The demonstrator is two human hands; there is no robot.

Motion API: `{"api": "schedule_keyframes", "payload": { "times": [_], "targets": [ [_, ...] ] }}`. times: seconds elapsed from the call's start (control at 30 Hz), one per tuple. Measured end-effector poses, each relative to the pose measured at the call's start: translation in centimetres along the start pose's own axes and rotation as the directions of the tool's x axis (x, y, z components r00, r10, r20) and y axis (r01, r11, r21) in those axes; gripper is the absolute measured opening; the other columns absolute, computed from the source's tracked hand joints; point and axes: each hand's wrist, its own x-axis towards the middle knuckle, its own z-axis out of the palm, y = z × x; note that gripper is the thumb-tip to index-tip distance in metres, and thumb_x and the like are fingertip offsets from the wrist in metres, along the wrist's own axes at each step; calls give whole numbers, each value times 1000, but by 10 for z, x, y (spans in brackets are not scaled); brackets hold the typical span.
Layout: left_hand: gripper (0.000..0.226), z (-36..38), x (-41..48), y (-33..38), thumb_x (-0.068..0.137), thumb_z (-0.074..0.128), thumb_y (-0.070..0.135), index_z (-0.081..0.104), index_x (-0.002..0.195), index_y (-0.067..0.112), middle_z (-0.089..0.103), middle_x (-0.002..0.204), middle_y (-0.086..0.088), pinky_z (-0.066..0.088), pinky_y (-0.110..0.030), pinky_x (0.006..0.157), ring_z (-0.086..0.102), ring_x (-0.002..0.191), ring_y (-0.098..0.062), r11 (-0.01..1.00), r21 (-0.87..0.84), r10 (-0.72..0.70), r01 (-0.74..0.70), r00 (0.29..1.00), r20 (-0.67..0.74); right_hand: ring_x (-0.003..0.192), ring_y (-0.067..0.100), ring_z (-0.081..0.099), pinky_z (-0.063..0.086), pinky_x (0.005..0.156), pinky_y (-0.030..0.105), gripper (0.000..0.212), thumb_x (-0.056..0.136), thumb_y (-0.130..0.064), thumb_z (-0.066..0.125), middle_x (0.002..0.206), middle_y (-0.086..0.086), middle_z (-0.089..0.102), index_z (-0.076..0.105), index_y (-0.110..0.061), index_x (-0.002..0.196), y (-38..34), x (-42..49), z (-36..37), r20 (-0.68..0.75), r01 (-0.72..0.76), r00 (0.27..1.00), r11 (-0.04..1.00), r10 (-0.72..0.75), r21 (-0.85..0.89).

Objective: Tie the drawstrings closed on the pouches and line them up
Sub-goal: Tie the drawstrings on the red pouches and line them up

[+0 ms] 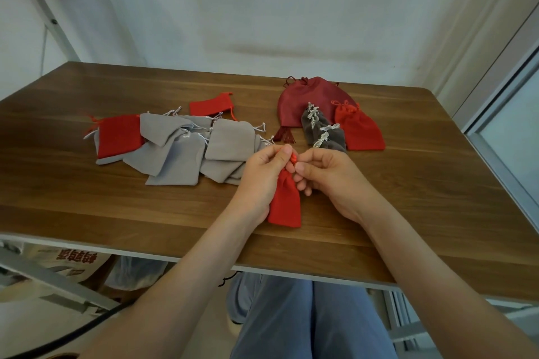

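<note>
Fingers [281, 154] pinch the red pouch [285, 207] at its gathered neck

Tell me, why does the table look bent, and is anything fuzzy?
In the head view the wide-angle lens bows the table at its edges; the same view has soft, even light, no glare, only faint shadows under the left hand and right hand; the cord atop the red pouch they pinch looks small and slightly blurred.
</note>
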Motion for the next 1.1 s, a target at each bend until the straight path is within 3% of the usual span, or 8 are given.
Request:
{"api": "schedule_keyframes", "payload": {
  "times": [0.17,0.33,0.47,0.6,0.8,0.9,1.03,1.1],
  "targets": [
    [37,-2,1,0,97,49,14,52,60,9,55,61,-8,49,-27,54,55,53,-18,1000,-6,14,-14,999,36,53,7,54,38,47,19,6,90,-4,58,64,0,61,62,-4,85,0,3,3,-57,22,998,998,-25,-64],
    [24,-6,4,2,94,55,15,62,71,14,60,69,-7,51,-34,65,60,64,-20,986,156,39,-50,996,76,57,8,50,37,50,20,12,93,-9,54,65,0,55,62,-10,84,-2,4,0,-2,-32,999,999,32,-1],
    [17,-14,9,10,87,64,26,67,71,31,68,76,-1,51,-46,85,65,81,-22,838,502,158,-214,976,152,59,9,46,37,50,21,18,96,-2,45,68,2,49,57,-10,85,0,5,1,32,-35,999,999,35,-10],
    [15,-17,12,12,80,62,48,68,79,34,71,76,9,49,-48,86,64,92,-19,684,675,243,-276,959,146,60,9,44,36,51,21,20,96,-1,43,68,1,48,55,-12,84,-1,6,2,48,-34,998,999,34,-20],
    [18,-15,6,-1,81,55,54,67,83,40,68,84,13,45,-46,89,57,98,-27,669,659,377,-345,921,100,73,15,48,41,66,22,10,95,-5,48,80,7,53,57,-5,92,2,6,0,28,63,998,998,-63,-11],
    [7,-10,5,0,84,63,41,68,80,38,62,90,16,33,-22,99,50,106,-21,659,674,426,-333,904,31,73,15,54,45,69,24,12,94,-6,50,80,6,58,58,-9,87,4,6,1,-14,85,996,996,-85,7],
    [10,-13,7,10,81,58,43,64,74,45,65,85,23,41,-45,91,56,92,-2,635,685,396,-356,912,106,65,13,55,47,62,22,15,95,-4,48,75,9,58,58,-9,85,6,8,2,-31,78,996,997,-78,-7],
    [13,-18,8,12,83,60,38,64,74,45,66,83,22,42,-39,84,56,85,3,619,696,364,-364,918,157,62,12,53,45,58,22,14,96,-4,47,72,9,57,58,-6,87,6,9,2,-13,55,998,998,-56,-34]
  ]
}}
